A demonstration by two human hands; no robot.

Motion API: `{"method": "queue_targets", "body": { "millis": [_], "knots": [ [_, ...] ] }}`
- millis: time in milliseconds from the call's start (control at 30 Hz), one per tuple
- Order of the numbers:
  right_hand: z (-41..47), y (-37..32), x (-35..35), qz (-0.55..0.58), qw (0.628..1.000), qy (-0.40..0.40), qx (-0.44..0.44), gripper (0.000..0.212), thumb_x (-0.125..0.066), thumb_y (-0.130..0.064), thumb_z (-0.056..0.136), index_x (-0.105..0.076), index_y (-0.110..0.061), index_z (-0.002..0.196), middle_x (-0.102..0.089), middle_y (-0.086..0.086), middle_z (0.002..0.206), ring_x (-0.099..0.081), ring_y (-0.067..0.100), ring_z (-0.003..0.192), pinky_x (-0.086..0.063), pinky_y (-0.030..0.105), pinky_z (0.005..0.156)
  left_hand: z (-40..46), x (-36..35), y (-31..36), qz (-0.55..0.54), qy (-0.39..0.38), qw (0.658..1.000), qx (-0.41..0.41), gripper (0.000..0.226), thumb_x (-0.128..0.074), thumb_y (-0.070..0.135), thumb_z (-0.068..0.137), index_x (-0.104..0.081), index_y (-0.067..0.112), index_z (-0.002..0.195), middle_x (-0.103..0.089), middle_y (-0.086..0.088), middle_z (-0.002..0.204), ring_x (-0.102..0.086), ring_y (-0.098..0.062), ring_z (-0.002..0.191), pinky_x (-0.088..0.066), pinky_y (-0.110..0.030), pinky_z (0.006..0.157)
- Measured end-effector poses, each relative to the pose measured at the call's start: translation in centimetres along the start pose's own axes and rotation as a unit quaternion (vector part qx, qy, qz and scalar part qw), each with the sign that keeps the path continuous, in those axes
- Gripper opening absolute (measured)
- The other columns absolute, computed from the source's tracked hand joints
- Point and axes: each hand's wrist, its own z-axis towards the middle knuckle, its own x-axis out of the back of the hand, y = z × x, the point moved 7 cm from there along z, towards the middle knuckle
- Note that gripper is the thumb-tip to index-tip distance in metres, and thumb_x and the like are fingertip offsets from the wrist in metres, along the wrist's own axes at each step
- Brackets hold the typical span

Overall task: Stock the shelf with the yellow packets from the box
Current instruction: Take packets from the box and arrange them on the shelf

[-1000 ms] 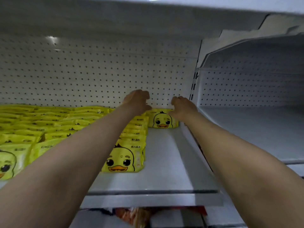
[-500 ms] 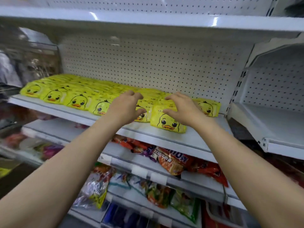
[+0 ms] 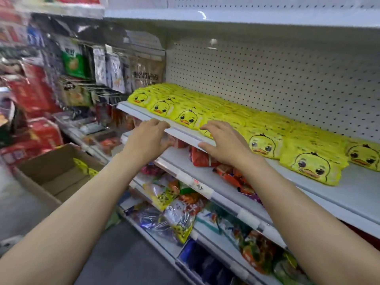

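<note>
Bright yellow plastic packets point(image 3: 226, 112): printed duck face, black eyes, orange beak, black tuft. White metal shelf point(image 3: 353, 194). White pegboard back panel point(image 3: 267, 79): regular grid of small dark holes. Brown cardboard box point(image 3: 51, 173), yellow packet inside point(image 3: 85, 167). Lower shelves: red-orange snack bags point(image 3: 202, 159), blue packs point(image 3: 197, 258). Grey floor point(image 3: 20, 210).
</note>
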Motion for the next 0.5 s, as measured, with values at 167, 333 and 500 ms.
{"method": "queue_targets", "body": {
  "millis": [167, 333, 500],
  "knots": [
    [9.5, -7.2, -4.2, 0.011, 1.0, 0.014, 0.021, 0.052, -0.06, -0.043, 0.093, -0.049, -0.022, 0.14, -0.042, 0.002, 0.15, -0.033, 0.022, 0.139, -0.027, 0.032, 0.109, 1.1, 1.1, -11.5, 0.041, -0.011, 0.999, 0.031, 0.051, -0.064, 0.046, 0.086, -0.052, 0.021, 0.13, -0.056, -0.008, 0.125, -0.051, -0.032, 0.115, -0.049, -0.047, 0.09],
    [18.7, -14.7, -8.6, 0.029, 0.998, 0.025, 0.046, 0.052, -0.058, -0.048, 0.093, -0.049, -0.025, 0.138, -0.043, -0.002, 0.148, -0.035, 0.02, 0.137, -0.034, 0.034, 0.107, 2.3, 2.1, -22.6, 0.064, -0.02, 0.996, 0.065, 0.056, -0.062, 0.047, 0.088, -0.049, 0.021, 0.135, -0.054, -0.008, 0.128, -0.05, -0.032, 0.118, -0.049, -0.046, 0.092],
    [27.1, -21.0, -13.5, 0.044, 0.996, 0.003, 0.078, 0.05, -0.057, -0.05, 0.093, -0.05, -0.025, 0.135, -0.047, -0.005, 0.142, -0.038, 0.019, 0.134, -0.04, 0.038, 0.102, 3.4, 1.3, -33.3, 0.071, -0.028, 0.992, 0.103, 0.054, -0.063, 0.048, 0.087, -0.051, 0.023, 0.133, -0.054, -0.006, 0.129, -0.05, -0.03, 0.12, -0.047, -0.045, 0.096]
  ]
}}
